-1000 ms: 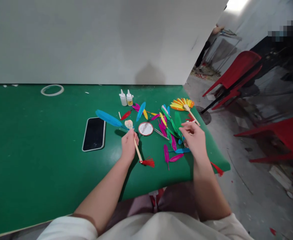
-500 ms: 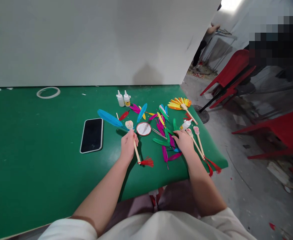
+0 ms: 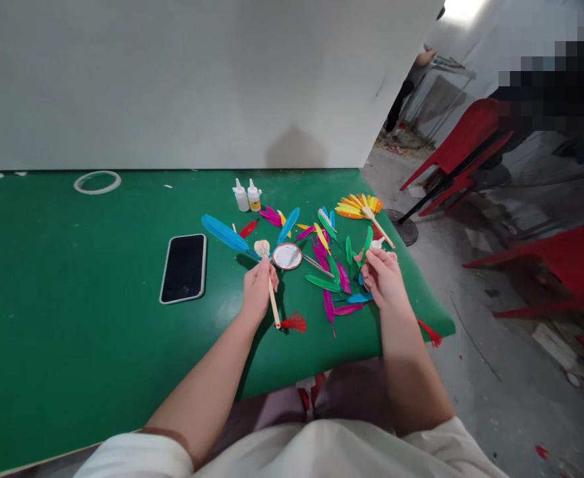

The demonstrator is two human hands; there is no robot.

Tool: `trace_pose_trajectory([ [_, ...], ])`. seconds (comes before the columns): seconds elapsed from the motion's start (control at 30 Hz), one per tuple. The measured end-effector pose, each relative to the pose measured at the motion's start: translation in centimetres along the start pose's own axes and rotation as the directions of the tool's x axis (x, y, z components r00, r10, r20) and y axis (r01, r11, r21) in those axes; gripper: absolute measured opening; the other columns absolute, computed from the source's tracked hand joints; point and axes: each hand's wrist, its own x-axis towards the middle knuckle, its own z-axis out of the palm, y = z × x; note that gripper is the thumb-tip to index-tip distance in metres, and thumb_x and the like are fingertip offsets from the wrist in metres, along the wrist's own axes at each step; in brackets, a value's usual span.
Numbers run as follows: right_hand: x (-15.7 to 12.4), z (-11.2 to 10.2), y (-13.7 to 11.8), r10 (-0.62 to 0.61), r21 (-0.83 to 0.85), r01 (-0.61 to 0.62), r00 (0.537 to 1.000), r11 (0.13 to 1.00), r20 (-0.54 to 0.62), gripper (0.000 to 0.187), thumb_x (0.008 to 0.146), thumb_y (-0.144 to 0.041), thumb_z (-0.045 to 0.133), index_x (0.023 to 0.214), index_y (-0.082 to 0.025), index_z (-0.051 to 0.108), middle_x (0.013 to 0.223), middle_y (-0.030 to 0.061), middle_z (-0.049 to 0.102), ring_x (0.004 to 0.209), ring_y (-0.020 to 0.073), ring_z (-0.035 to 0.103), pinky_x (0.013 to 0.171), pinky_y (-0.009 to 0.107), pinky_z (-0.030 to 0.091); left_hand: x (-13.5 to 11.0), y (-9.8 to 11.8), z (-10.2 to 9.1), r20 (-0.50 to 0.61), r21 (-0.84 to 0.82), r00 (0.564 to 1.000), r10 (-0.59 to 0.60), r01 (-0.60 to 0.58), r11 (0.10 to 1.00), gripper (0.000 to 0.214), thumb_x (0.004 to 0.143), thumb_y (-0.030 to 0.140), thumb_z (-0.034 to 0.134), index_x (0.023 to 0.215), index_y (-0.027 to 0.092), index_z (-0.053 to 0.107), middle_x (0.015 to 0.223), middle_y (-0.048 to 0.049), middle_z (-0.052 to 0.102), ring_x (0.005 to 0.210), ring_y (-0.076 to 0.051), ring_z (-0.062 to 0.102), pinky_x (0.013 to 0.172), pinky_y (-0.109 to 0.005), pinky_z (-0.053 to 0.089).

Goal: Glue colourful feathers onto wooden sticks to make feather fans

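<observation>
My left hand [image 3: 256, 289] is closed on a wooden fan stick [image 3: 273, 300] that has a pale head by the fingertips and a red tassel [image 3: 294, 322] at its near end. A large blue feather [image 3: 224, 234] fans out from the stick's head. My right hand [image 3: 382, 277] is raised a little over a scatter of loose feathers [image 3: 332, 277], fingers pinched on a green feather [image 3: 367, 242]. A small round white lid [image 3: 287, 255] lies between my hands.
A black phone [image 3: 184, 267] lies left of my left hand. Two small glue bottles [image 3: 247, 196] stand behind the feathers. A finished yellow-orange feather fan [image 3: 361, 208] lies at the table's far right corner. A white ring [image 3: 97, 181] rests far left. Red chairs [image 3: 466, 149] stand off to the right.
My right hand pressed down among the feathers, then lifted with a green feather pinched in its fingers. The left hand has stayed on the stick.
</observation>
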Motion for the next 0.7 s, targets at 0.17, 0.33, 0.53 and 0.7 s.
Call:
trace_pose_trajectory([
  [0.17, 0.0, -0.5, 1.1, -0.099, -0.574, 0.06, 0.994, 0.817, -0.037, 0.032, 0.082, -0.045, 0.045, 0.092, -0.017, 0.06, 0.072, 0.0038, 0.062, 0.051, 0.0117, 0.05, 0.052, 0.026, 0.043, 0.1, 0.0, 0.0, 0.013, 0.012, 1.0, -0.006, 0.005, 1.0, 0.047, 0.084, 0.048, 0.049, 0.049, 0.017, 0.041, 0.04, 0.0039, 0.037, 0.038, -0.006, 0.037, 0.04, -0.02, 0.028],
  [0.33, 0.4, 1.1, 1.1, -0.116, -0.786, 0.076, 0.993, 0.613, 0.005, 0.023, 0.08, -0.029, 0.054, 0.099, -0.02, 0.064, 0.104, 0.0108, 0.062, 0.092, 0.0235, 0.057, 0.075, 0.034, 0.043, 0.0, 0.0, 0.0, 0.028, 0.024, 1.0, -0.013, 0.013, 1.0, 0.048, 0.083, 0.05, 0.049, 0.049, 0.017, 0.04, 0.04, 0.0039, 0.038, 0.038, -0.006, 0.037, 0.039, -0.02, 0.028],
  [0.53, 0.6, 2.5, 1.0, -0.046, -0.894, 0.054, 0.998, 0.444, 0.037, 0.025, 0.081, -0.021, 0.05, 0.102, -0.02, 0.065, 0.107, 0.0132, 0.061, 0.087, 0.025, 0.06, 0.07, 0.034, 0.043, 0.0, 0.2, 0.1, 0.026, 0.03, 0.999, -0.025, 0.025, 0.999, 0.05, 0.082, 0.053, 0.048, 0.048, 0.018, 0.04, 0.04, 0.004, 0.037, 0.038, -0.007, 0.037, 0.04, -0.02, 0.028],
  [0.7, 1.7, 2.8, 0.3, -0.074, -0.898, 0.094, 0.995, 0.429, 0.069, 0.03, 0.086, -0.021, 0.041, 0.107, -0.021, 0.063, 0.111, 0.0106, 0.06, 0.092, 0.0225, 0.06, 0.076, 0.032, 0.043, -0.1, 0.0, 0.2, 0.037, 0.047, 0.998, -0.047, 0.045, 0.998, 0.05, 0.082, 0.054, 0.048, 0.049, 0.018, 0.04, 0.04, 0.0042, 0.036, 0.039, -0.007, 0.037, 0.041, -0.021, 0.028],
])
